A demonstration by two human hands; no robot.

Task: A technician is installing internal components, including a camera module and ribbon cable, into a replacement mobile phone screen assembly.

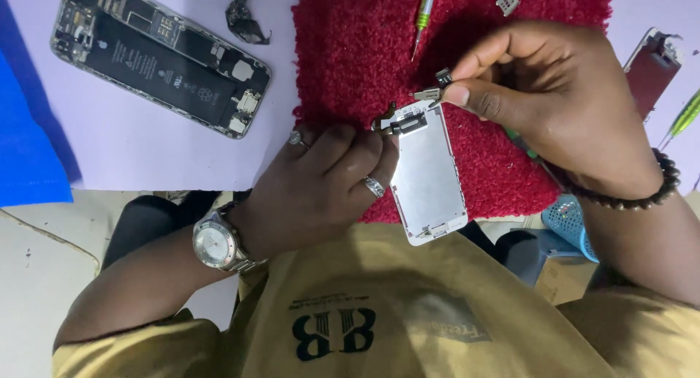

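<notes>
Fingers of the left hand (321, 181) pinch the upper left edge of a white phone screen panel (426, 177), which lies face down with its metal back plate showing, partly over the red mat (350, 50) and partly past the mat's near edge, above the person's yellow shirt (379, 312). At the panel's top end sits a small dark part (408, 124) with a short ribbon cable. The right hand (554, 108) hovers just above that top end, its thumb and forefinger pressed together on a tiny metal piece (429, 95); what kind of piece it is cannot be told. The left hand wears two rings and a silver wristwatch (215, 243); the right wrist carries a dark bead bracelet (642, 192). On the red mat, beyond the panel, lies a green screwdriver (423, 13) pointing toward the hands, and near the mat's far right corner a small grey card tray (507, 0). Left of the mat, on the pale bench (146, 145), rests an opened phone body (157, 57) with its black battery exposed, and a crumpled dark strip (244, 17) lies between it and the mat. Right of the mat, another screen part (652, 64) lies at the bench edge.
</notes>
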